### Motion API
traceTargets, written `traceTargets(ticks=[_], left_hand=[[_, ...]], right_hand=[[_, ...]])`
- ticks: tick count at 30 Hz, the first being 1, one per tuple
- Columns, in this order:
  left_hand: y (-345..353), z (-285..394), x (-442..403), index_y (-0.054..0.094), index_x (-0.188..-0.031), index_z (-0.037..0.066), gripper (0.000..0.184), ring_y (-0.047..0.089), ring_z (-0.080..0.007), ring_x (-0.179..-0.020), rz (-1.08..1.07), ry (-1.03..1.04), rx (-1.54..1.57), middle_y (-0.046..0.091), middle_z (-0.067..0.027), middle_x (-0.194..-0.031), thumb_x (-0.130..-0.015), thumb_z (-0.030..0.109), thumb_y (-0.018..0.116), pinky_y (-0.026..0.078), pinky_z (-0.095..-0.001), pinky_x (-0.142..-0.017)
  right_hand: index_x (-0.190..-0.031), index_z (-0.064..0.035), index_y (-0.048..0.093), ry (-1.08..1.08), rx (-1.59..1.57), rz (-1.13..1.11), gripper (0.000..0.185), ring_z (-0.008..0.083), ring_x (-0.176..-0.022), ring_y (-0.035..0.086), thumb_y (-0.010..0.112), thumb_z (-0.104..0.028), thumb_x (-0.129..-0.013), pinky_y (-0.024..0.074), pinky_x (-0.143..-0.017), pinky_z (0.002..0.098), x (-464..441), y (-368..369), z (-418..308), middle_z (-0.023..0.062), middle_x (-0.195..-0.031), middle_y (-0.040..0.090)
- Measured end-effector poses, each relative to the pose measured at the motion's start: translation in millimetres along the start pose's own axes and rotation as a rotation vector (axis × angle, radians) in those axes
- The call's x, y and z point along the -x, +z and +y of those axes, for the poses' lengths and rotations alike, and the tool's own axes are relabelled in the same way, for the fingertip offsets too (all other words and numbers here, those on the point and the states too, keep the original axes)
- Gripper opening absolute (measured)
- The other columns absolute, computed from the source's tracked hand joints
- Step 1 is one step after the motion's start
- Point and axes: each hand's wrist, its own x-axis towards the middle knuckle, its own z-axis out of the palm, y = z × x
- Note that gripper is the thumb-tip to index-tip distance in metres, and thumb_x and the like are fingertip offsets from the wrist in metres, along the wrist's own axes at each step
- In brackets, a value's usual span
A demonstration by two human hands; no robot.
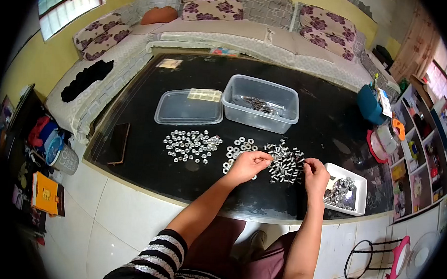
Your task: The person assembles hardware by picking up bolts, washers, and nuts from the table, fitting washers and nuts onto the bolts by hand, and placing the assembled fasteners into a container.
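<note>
My left hand is over the flat ring-shaped washers, hiding part of them. Its thumb and fingertips are pinched together at the left edge of a heap of small silver screws. On the heap's right side, my right hand also has thumb and forefinger closed. Anything inside either pinch is too small to make out. Farther left lies a spread of small shiny nut-like rings. A white tray holding silver metal pieces stands just right of my right hand.
A clear plastic box with small metal parts inside stands behind the piles on the black table, its lid beside it. A phone lies at left. A jug and teal container stand at right.
</note>
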Motion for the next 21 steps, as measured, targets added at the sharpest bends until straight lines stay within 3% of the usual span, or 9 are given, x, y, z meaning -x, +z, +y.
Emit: traceTargets(ticks=[3,5,9,21], left_hand=[[-14.9,25.7,6.1,0.061,-0.092,0.002,0.016,0.047,-0.0020,-0.059,0.049,-0.100,-0.067,0.057,0.0033,-0.071,-0.078,0.010,0.058,0.039,-0.0157,-0.056],[-25.9,23.7,6.2,0.060,-0.092,0.001,0.017,0.045,-0.0007,-0.059,0.104,0.027,-0.004,0.057,0.0034,-0.071,-0.077,0.006,0.058,0.039,-0.0147,-0.055],[-70.9,34.0,30.5,0.060,-0.093,0.000,0.017,0.044,-0.0005,-0.063,0.164,0.084,-0.168,0.058,0.0028,-0.076,-0.076,0.005,0.057,0.039,-0.0151,-0.060],[-179.3,19.1,98.3,0.061,-0.093,0.004,0.019,0.046,-0.0010,-0.060,0.526,-0.015,-0.400,0.059,0.0025,-0.072,-0.074,0.003,0.059,0.040,-0.0156,-0.057]], right_hand=[[-0.081,-0.0017,0.059,-0.015,-0.040,-0.009,0.009,0.0220,-0.063,0.057,0.058,-0.005,-0.072,0.0447,-0.060,0.0283,1.8,3.4,-7.5,0.0111,-0.074,0.059],[-0.081,-0.0013,0.059,-0.051,-0.057,-0.024,0.009,0.0214,-0.063,0.057,0.057,-0.004,-0.072,0.0448,-0.060,0.0278,2.7,6.7,-12.0,0.0114,-0.074,0.059],[-0.080,-0.0009,0.059,-0.120,-0.100,-0.010,0.008,0.0213,-0.062,0.057,0.057,-0.003,-0.072,0.0443,-0.059,0.0279,4.7,10.7,-22.3,0.0114,-0.074,0.059],[-0.079,-0.0014,0.059,-0.143,-0.107,-0.035,0.008,0.0205,-0.061,0.057,0.057,-0.002,-0.071,0.0445,-0.058,0.0273,7.0,14.2,-30.0,0.0105,-0.073,0.058]])
